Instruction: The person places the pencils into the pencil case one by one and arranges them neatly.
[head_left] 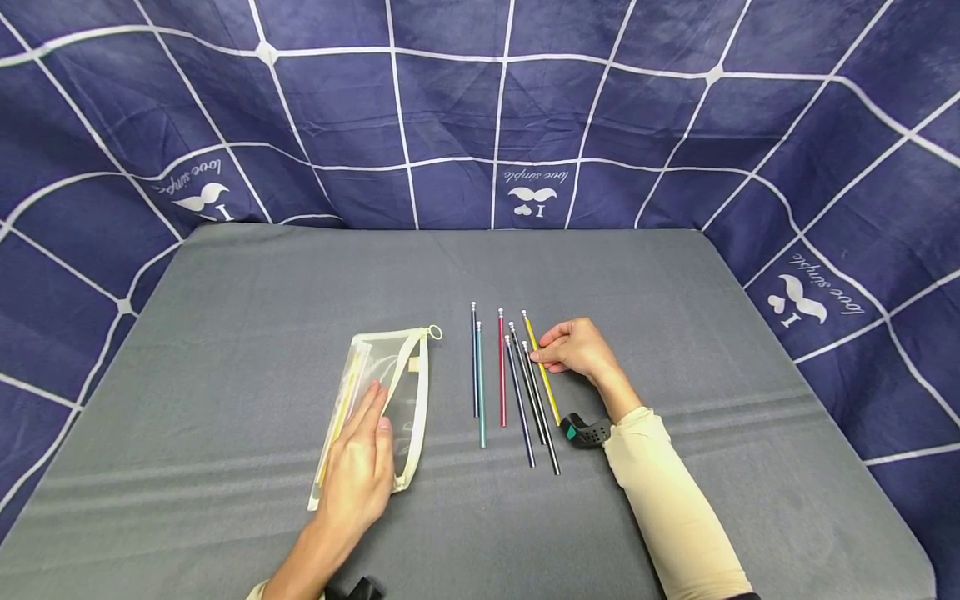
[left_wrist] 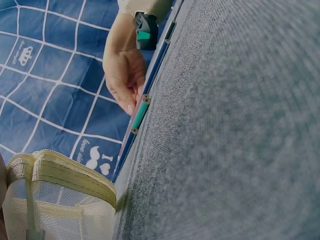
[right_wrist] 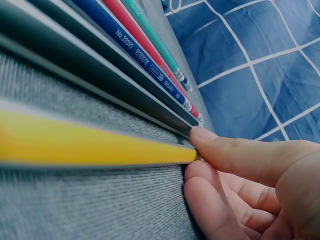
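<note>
My right hand [head_left: 576,348] pinches a yellow pencil [head_left: 546,383] between thumb and fingers, at the right end of a row of pencils. In the right wrist view the thumb tip also lies right beside a black pencil [right_wrist: 100,75]. My left hand [head_left: 358,467] rests with extended fingers on a clear pencil case [head_left: 418,408] with cream mesh edging and a ring on its zip. Long yellow and white shapes [head_left: 341,417] show at the case's left side, partly hidden by the hand.
Left of the yellow pencil lie black pencils [head_left: 552,457], a blue one [head_left: 521,400], a red one [head_left: 502,367], a teal one [head_left: 482,392] and a dark blue one [head_left: 474,358]. All lie on a grey cloth surface [head_left: 262,292]. A navy checked curtain [head_left: 450,108] borders it.
</note>
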